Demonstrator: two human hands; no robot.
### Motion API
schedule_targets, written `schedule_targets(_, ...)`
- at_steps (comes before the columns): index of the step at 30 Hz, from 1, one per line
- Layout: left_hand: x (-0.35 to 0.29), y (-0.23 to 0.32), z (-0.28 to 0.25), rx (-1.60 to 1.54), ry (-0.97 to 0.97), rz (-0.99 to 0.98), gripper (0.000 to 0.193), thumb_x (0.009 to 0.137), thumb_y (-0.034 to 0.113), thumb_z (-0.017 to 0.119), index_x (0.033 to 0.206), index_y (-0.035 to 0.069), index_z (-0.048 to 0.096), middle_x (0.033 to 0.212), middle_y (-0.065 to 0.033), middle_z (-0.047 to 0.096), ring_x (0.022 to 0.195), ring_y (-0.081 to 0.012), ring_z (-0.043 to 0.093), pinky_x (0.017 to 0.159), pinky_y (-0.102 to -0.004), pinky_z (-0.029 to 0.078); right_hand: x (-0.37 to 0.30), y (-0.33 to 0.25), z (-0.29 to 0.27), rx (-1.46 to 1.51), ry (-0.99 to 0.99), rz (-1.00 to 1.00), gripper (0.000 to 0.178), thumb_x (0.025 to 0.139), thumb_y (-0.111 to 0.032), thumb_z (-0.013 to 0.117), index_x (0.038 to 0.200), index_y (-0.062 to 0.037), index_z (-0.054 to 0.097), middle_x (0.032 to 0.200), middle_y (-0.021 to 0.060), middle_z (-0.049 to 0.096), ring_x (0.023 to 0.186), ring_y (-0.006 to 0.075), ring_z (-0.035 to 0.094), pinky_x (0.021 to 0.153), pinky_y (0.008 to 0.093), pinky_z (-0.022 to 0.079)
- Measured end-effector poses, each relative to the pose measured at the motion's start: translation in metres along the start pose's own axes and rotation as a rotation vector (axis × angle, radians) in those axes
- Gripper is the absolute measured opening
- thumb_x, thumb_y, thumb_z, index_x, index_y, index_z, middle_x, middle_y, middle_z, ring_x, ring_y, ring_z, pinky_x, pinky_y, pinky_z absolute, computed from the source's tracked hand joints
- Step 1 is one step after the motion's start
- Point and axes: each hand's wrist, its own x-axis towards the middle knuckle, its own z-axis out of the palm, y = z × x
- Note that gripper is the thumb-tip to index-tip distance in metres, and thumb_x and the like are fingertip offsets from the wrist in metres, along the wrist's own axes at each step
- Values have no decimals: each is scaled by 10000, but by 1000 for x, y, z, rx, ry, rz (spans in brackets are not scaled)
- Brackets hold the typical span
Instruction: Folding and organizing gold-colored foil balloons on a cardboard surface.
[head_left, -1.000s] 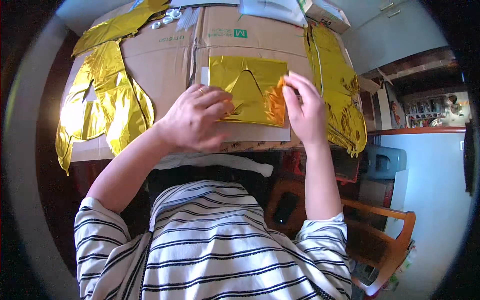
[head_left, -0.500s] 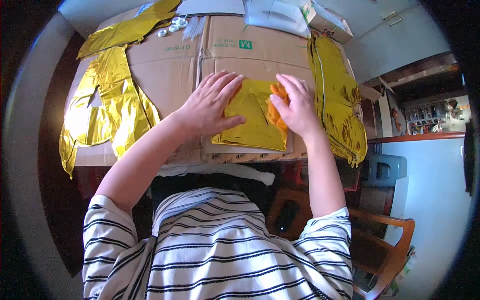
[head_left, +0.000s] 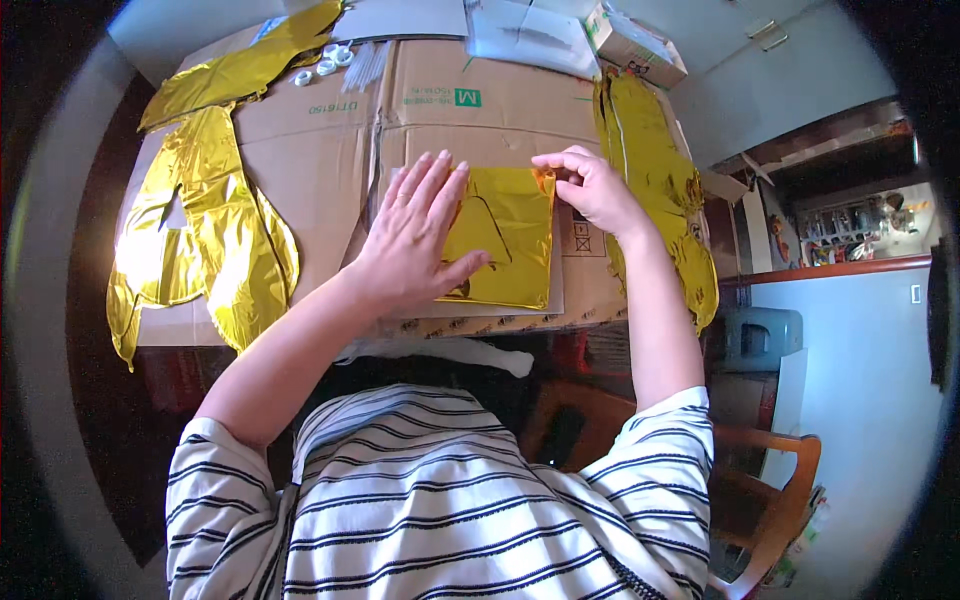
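A folded gold foil balloon (head_left: 515,235) lies as a flat rectangle on a thin pale sheet in front of me. My left hand (head_left: 415,235) rests flat on its left part, palm down with the thumb stretched out. At the far right corner, my right hand (head_left: 595,190) pinches the edge of the foil between thumb and fingers, and that corner glows orange. Further left lies a loose gold foil balloon (head_left: 215,210) with cut-out shapes, and another gold foil piece (head_left: 240,70) is behind it. A gold foil stack (head_left: 650,180) lies along the right side.
Flattened cardboard (head_left: 310,150) covers the table. White ribbon rolls (head_left: 327,67) and clear straws (head_left: 368,68) lie at the back. Behind are a clear plastic bag (head_left: 530,38) and an open box (head_left: 635,45). A wooden chair (head_left: 800,480) stands at the lower right.
My right hand has moved from covering the foil's right edge to pinching its far right corner. The orange crumpled edge now lies flatter. My left hand stays on the left part.
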Motion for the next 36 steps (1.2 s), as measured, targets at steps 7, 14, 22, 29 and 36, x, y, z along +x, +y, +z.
schedule_targets(7, 0, -5, 12, -17, 16, -61, 942, 900, 549, 638, 1574, 20, 249, 1592, -261, 299, 1501, -423, 242, 1226, -536, 177, 10, 23, 6, -19, 12, -97, 240, 899, 31, 597, 1075, -35, 746, 907, 2, 594, 828, 100, 579, 781, 236, 470)
schedule_targets(14, 0, -3, 11, 12, 22, -75, 943, 880, 558, 652, 1551, 4, 288, 1544, -252, 364, 1459, -425, 303, 1215, -539, 203, -4, 0, 2, -6, 25, -22, 160, 867, -18, 640, 994, -9, 736, 916, 101, 672, 872, 223, 664, 805, 316, 515)
schedule_targets(22, 3, 5, 5, 41, 43, -65, 895, 886, 544, 638, 1511, -22, 338, 1431, -229, 454, 1392, -403, 367, 1209, -544, 204, -19, -13, 4, -214, 9, 97, 150, 870, -70, 640, 972, -1, 725, 932, 172, 693, 887, 322, 686, 796, 387, 531)
schedule_targets(29, 2, 4, 8, 69, 46, -93, 839, 935, 542, 582, 1509, -24, 350, 1462, -238, 463, 1409, -400, 375, 1213, -551, 183, -34, -17, 0, -255, 67, 2, 247, 825, -68, 694, 1071, -49, 707, 985, 111, 662, 910, 315, 649, 842, 398, 518)
schedule_targets(36, -2, 6, -1, 91, 31, -76, 839, 939, 571, 546, 1509, -16, 359, 1509, -245, 422, 1441, -409, 345, 1215, -558, 177, -43, -16, 7, -478, 215, -312, 321, 794, -47, 703, 1107, -115, 704, 1011, 61, 653, 1031, 282, 611, 932, 417, 467)
